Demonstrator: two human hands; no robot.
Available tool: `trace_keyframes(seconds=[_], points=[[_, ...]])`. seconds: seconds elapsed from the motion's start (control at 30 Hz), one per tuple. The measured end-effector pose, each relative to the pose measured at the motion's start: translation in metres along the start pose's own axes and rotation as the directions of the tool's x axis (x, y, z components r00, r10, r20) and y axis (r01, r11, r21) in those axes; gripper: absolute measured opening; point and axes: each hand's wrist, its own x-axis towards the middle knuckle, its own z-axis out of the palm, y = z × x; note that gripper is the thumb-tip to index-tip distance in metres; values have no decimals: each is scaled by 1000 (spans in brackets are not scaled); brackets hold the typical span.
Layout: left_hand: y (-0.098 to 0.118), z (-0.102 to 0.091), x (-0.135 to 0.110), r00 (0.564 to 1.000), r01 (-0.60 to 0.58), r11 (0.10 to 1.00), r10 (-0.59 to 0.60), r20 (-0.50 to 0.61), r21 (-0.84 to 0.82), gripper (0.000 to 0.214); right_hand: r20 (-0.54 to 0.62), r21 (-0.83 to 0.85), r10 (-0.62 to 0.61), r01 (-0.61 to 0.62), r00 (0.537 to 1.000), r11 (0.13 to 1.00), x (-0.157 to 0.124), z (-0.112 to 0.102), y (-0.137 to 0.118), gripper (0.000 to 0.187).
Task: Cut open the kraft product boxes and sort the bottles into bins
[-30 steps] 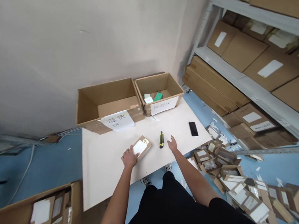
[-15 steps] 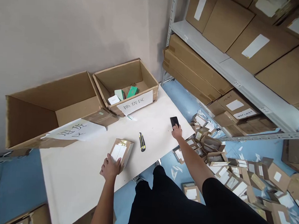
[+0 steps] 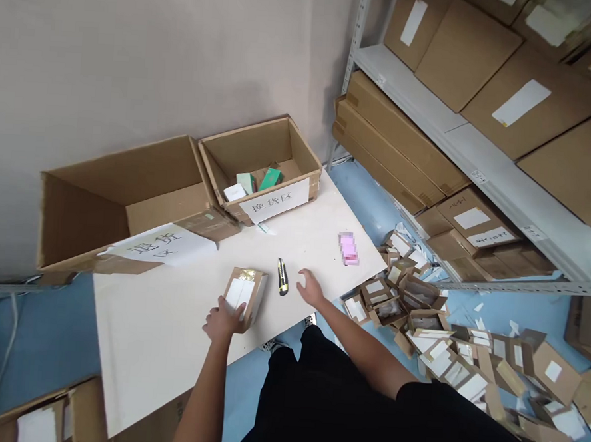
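Note:
A small brown parcel with a white label (image 3: 243, 296) lies on the white table (image 3: 168, 333). My left hand (image 3: 223, 323) grips its near end, fingers curled on it. My right hand (image 3: 310, 287) hovers open just right of a black and yellow utility knife (image 3: 282, 276), holding nothing. A phone with its screen lit pink (image 3: 348, 247) lies farther right on the table, apart from both hands.
Two open cardboard boxes with paper signs stand at the table's back: a large one (image 3: 121, 204) and a smaller one (image 3: 259, 162) holding small green and white packs. Opened parcels litter the blue floor (image 3: 444, 330) on the right. Metal shelving (image 3: 479, 165) holds flat cartons.
My right hand has drawn back from the phone toward the utility knife, and the phone's screen has lit up. My left hand stays on the parcel.

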Motion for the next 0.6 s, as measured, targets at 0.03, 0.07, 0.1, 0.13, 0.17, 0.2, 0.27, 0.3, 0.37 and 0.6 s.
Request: trace_keyframes(seconds=[0.03, 0.07, 0.1, 0.13, 0.17, 0.2, 0.27, 0.3, 0.37, 0.6], points=[[4, 1, -4, 1000, 4, 1000, -5, 23, 6, 89, 60, 52, -2, -1, 998, 999, -2, 19, -18, 53], [8, 2, -10, 999, 0, 1000, 0, 50, 10, 86, 107, 75, 16, -24, 994, 997, -3, 36, -35, 61], [12, 3, -16, 994, -8, 1000, 8, 106, 5, 82, 146, 78, 43, -55, 988, 995, -3, 51, -52, 69], [15, 4, -22, 989, -13, 1000, 15, 146, -11, 78, 177, 65, 76, -88, 981, 994, -4, 63, -68, 77], [18, 6, -28, 988, -13, 999, 17, 156, -30, 75, 200, 39, 105, -115, 974, 993, -4, 73, -83, 83], [20, 8, -32, 989, -4, 999, 11, 146, -48, 74, 216, 4, 133, -137, 967, 991, -4, 80, -95, 88], [21, 15, -39, 995, 24, 995, -15, 96, -92, 78, 233, -78, 165, -150, 959, 986, -3, 90, -112, 93], [22, 19, -41, 997, 36, 992, -27, 78, -122, 81, 232, -125, 186, -160, 955, 979, -2, 92, -117, 94], [20, 28, -43, 998, 46, 986, -41, 37, -160, 84, 227, -207, 226, -179, 947, 962, 0, 95, -122, 95], [14, 39, -39, 994, -108, 986, 103, -49, -127, 74, 249, -322, 283, -196, 926, 926, 12, 96, -123, 98]])
